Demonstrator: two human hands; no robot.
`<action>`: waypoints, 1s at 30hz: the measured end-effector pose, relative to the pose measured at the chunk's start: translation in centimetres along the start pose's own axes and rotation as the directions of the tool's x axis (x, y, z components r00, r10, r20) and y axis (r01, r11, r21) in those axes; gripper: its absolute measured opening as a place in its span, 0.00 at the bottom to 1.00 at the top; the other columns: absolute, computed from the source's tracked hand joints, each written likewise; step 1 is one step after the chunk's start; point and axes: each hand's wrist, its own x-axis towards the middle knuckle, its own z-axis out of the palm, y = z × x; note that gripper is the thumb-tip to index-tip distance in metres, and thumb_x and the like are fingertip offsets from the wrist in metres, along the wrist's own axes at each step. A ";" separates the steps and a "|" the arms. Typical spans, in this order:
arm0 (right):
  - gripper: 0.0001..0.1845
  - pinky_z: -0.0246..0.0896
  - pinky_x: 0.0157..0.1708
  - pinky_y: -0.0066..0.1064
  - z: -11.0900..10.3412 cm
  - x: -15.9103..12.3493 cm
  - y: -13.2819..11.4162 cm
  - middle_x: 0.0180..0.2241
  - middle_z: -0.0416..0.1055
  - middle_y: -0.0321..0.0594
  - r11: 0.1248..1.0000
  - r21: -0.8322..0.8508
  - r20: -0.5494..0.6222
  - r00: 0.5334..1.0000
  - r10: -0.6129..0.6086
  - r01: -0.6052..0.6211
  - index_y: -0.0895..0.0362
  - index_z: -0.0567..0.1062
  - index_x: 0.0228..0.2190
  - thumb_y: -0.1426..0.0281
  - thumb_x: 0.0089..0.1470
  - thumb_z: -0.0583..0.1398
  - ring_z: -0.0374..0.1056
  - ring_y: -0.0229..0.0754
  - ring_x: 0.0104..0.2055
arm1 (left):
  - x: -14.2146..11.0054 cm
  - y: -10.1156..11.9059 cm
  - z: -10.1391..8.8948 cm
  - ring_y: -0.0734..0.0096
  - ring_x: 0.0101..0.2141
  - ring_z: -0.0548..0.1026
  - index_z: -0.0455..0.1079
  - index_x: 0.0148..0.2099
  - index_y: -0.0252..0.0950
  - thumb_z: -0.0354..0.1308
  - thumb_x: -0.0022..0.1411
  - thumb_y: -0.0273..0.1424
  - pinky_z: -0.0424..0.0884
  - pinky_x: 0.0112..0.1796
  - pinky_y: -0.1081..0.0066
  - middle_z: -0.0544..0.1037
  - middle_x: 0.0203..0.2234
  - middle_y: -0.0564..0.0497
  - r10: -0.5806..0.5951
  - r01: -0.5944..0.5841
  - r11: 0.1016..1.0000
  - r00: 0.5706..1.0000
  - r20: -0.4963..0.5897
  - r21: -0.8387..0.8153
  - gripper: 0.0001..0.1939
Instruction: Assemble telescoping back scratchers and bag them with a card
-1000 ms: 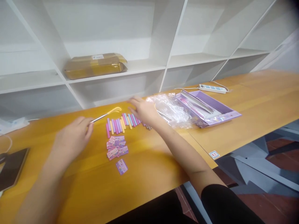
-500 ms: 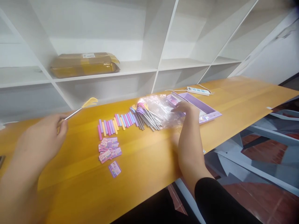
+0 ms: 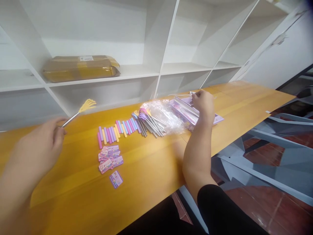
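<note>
My left hand is closed round the metal rod of a small back scratcher with a yellow hand-shaped head, held above the wooden table. My right hand reaches over the purple box at the far right, fingers curled on its edge or its contents; what they grip is unclear. A row of pastel handle sleeves lies between the hands. Beside it lies a bundle of more scratchers, partly on a clear plastic bag. Small purple cards are piled nearer to me.
White shelving runs behind the table, with a brown parcel on one shelf. The table's right edge drops to a red floor with grey metal frames.
My right hand left the sleeve row and moved right, over the plastic bag, to the purple box. My left hand drew back leftwards with the yellow scratcher. The view turned right.
</note>
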 end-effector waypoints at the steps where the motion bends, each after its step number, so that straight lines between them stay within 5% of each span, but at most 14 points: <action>1: 0.16 0.78 0.36 0.38 -0.4 -0.2 -0.4 0.45 0.82 0.57 0.990 0.140 -0.060 0.998 0.015 -0.007 0.62 0.75 0.52 0.68 0.72 0.52 0.82 0.47 0.37 | 0.1 0.1 0.1 0.54 0.42 0.79 0.68 0.68 0.50 0.46 0.76 0.38 0.66 0.37 0.65 0.84 0.48 0.50 0.028 -0.029 0.999 1.000 -0.012 -0.028 0.22; 4: 0.11 0.78 0.31 0.33 -1.0 -0.7 -2.3 0.50 0.80 0.51 0.885 0.462 -0.179 0.983 0.030 0.057 0.54 0.70 0.51 0.65 0.74 0.53 0.82 0.41 0.35 | 0.2 0.6 0.4 0.53 0.49 0.80 0.73 0.64 0.48 0.44 0.74 0.33 0.71 0.43 0.61 0.82 0.50 0.48 0.124 -0.124 0.986 0.992 -0.014 -0.107 0.23; 7: 0.09 0.79 0.32 0.30 -1.2 -1.9 -5.7 0.52 0.79 0.46 0.757 0.609 -0.270 0.959 -0.082 0.236 0.50 0.68 0.50 0.60 0.74 0.55 0.83 0.40 0.41 | -0.1 1.8 1.3 0.53 0.49 0.79 0.79 0.52 0.44 0.44 0.74 0.35 0.72 0.50 0.58 0.80 0.50 0.46 0.179 -0.165 0.943 0.984 0.022 -0.289 0.21; 9: 0.11 0.80 0.32 0.31 -1.2 -3.7 -9.0 0.53 0.78 0.46 0.694 0.643 -0.330 0.935 -0.129 0.323 0.48 0.68 0.49 0.57 0.72 0.59 0.82 0.43 0.46 | -0.5 2.9 2.4 0.54 0.49 0.79 0.80 0.49 0.43 0.50 0.74 0.42 0.73 0.52 0.58 0.81 0.50 0.46 0.243 -0.166 0.836 0.967 0.082 -0.524 0.19; 11: 0.13 0.81 0.34 0.33 -1.0 -6.2 -12.6 0.53 0.77 0.46 0.620 0.694 -0.321 0.928 -0.190 0.367 0.47 0.69 0.49 0.55 0.69 0.61 0.81 0.45 0.49 | -1.1 4.2 3.6 0.59 0.39 0.78 0.82 0.51 0.44 0.56 0.71 0.50 0.74 0.41 0.63 0.81 0.45 0.46 0.289 -0.064 0.707 0.935 0.205 -0.705 0.21; 13: 0.13 0.82 0.34 0.34 -0.4 -9.2 -16.2 0.49 0.77 0.43 0.450 0.806 -0.277 0.917 -0.286 0.383 0.48 0.68 0.47 0.57 0.67 0.63 0.81 0.44 0.48 | -1.7 5.3 4.8 0.65 0.32 0.73 0.82 0.56 0.44 0.59 0.70 0.55 0.69 0.33 0.67 0.80 0.40 0.47 0.310 0.106 0.553 0.894 0.323 -0.826 0.25; 17: 0.16 0.79 0.30 0.30 2.0 -15.6 -21.3 0.43 0.78 0.40 0.147 0.980 -0.034 0.836 -0.548 0.137 0.50 0.68 0.41 0.58 0.63 0.68 0.81 0.41 0.42 | -2.9 7.5 5.3 0.72 0.27 0.62 0.84 0.54 0.37 0.67 0.61 0.61 0.62 0.29 0.71 0.70 0.28 0.51 0.320 0.337 0.197 0.865 0.386 -0.921 0.35; 21: 0.22 0.76 0.26 0.30 5.3 -19.9 -23.6 0.32 0.80 0.36 0.142 0.970 0.234 0.614 -0.754 -0.196 0.51 0.68 0.38 0.53 0.59 0.72 0.80 0.40 0.32 | -3.7 9.5 4.6 0.74 0.28 0.59 0.86 0.49 0.35 0.73 0.57 0.58 0.60 0.28 0.73 0.67 0.28 0.52 0.173 0.334 -0.131 0.935 0.310 -0.933 0.32; 24: 0.26 0.75 0.26 0.31 6.9 -21.2 -23.9 0.28 0.79 0.33 0.177 0.936 0.312 0.479 -0.820 -0.306 0.51 0.69 0.38 0.49 0.56 0.73 0.78 0.40 0.28 | -4.0 10.2 4.6 0.78 0.26 0.55 0.85 0.42 0.35 0.78 0.56 0.50 0.55 0.25 0.76 0.64 0.26 0.54 0.065 0.283 -0.224 0.959 0.276 -0.932 0.24; 26: 0.26 0.73 0.25 0.30 7.3 -21.2 -23.9 0.28 0.78 0.34 0.161 0.934 0.302 0.464 -0.833 -0.319 0.52 0.71 0.38 0.44 0.60 0.69 0.77 0.39 0.28 | -3.9 10.3 4.8 0.80 0.24 0.53 0.83 0.36 0.34 0.80 0.54 0.46 0.52 0.24 0.77 0.58 0.23 0.57 -0.002 0.258 -0.245 0.964 0.267 -0.934 0.20; 30: 0.25 0.72 0.28 0.30 8.0 -20.8 -24.0 0.34 0.77 0.35 0.105 0.938 0.289 0.578 -0.763 -0.329 0.52 0.75 0.38 0.43 0.64 0.64 0.75 0.37 0.31 | -3.9 10.3 4.9 0.81 0.23 0.52 0.77 0.29 0.34 0.82 0.52 0.45 0.50 0.23 0.77 0.56 0.21 0.59 -0.041 0.205 -0.258 0.974 0.222 -0.944 0.22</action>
